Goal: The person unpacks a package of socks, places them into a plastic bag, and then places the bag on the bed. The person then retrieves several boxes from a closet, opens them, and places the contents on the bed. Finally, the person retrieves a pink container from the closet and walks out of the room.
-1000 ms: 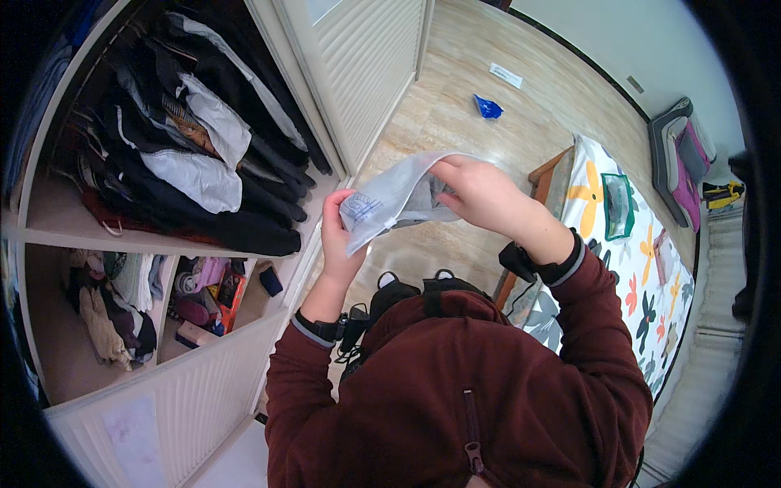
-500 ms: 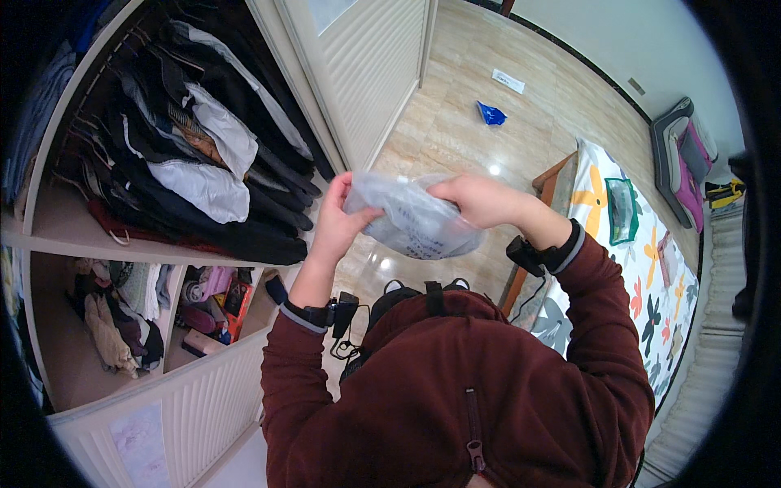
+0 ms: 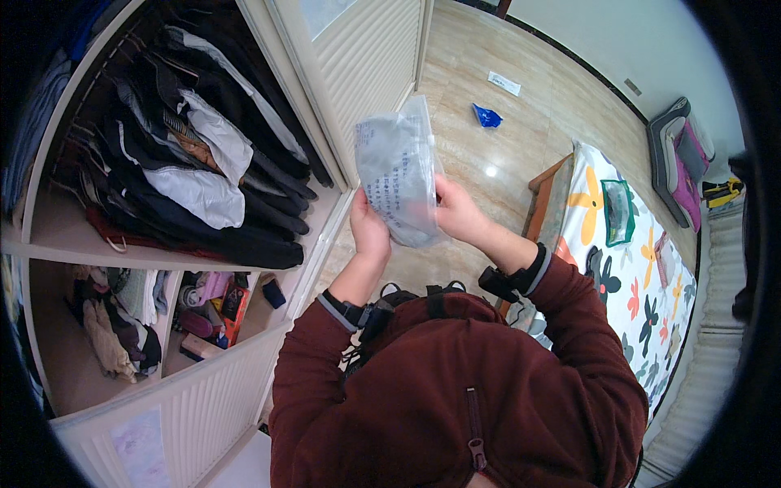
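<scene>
Between my two hands is a translucent plastic bag (image 3: 396,175) with dark print and something grey inside, held up so its face tilts toward me. My left hand (image 3: 370,228) grips its lower left edge, fingers partly behind the bag. At its lower right edge, my right hand (image 3: 460,213) pinches the plastic, thumb in front. What exactly lies inside the bag I cannot make out. Both wrists wear dark straps with small black devices.
An open wardrobe at the left holds hanging clothes (image 3: 203,163), with cubbies of folded garments (image 3: 118,333) below. A bed (image 3: 643,268) with a leaf-patterned sheet stands at the right, carrying a green-edged pouch (image 3: 618,213). A blue wrapper (image 3: 486,115) and a white packet (image 3: 504,83) lie on the floor.
The bag has gone from crumpled and lying sideways to flattened and upright. My left hand moved down and right along it; my right hand shifted down and left to its lower right edge.
</scene>
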A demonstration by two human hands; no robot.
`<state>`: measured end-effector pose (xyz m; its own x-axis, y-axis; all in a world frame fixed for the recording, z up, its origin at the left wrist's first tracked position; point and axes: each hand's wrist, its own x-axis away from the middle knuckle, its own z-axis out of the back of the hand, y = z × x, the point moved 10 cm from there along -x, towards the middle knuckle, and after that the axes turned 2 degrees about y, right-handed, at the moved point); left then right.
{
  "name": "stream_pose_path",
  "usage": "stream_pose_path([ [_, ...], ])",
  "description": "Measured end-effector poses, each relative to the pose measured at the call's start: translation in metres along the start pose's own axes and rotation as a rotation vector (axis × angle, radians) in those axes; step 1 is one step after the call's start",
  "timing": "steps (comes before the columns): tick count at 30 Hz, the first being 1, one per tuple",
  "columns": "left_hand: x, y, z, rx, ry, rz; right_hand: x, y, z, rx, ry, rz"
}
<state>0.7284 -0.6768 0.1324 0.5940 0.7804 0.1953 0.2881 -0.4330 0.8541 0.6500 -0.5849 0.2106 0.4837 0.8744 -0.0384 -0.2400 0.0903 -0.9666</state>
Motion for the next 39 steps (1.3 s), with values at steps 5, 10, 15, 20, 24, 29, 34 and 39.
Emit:
stream_pose_path([
  [5, -0.025, 0.021, 0.036, -0.421, 0.172, -0.229, 0.009, 0.005, 0.008, -0.333, 0.011, -0.153],
  [10, -0.033, 0.033, 0.039, -0.554, 0.079, -0.351, 0.016, 0.009, 0.021, -0.746, -0.001, -0.315],
  [15, -0.050, 0.027, 0.052, -0.453, -0.028, -0.293, 0.029, 0.023, 0.025, -0.788, -0.230, -0.529],
  [20, -0.072, 0.031, 0.108, -0.432, 0.255, -0.167, 0.048, 0.020, 0.029, -0.616, -0.522, -0.507],
  [24, -0.068, 0.029, 0.125, -0.222, 0.304, -0.110, 0.043, 0.013, 0.054, -0.543, -0.397, -0.410],
  [29, -0.053, 0.011, 0.091, -0.266, 0.001, -0.007, 0.035, 0.001, 0.067, -0.501, -0.293, -0.296],
  [34, -0.013, -0.008, 0.038, -0.480, -0.292, 0.123, 0.027, -0.003, 0.072, -0.330, -0.236, -0.286],
  [39, 0.033, -0.002, -0.028, -0.362, -0.584, 0.230, 0.003, -0.056, 0.066, 0.711, -0.118, 0.064],
])
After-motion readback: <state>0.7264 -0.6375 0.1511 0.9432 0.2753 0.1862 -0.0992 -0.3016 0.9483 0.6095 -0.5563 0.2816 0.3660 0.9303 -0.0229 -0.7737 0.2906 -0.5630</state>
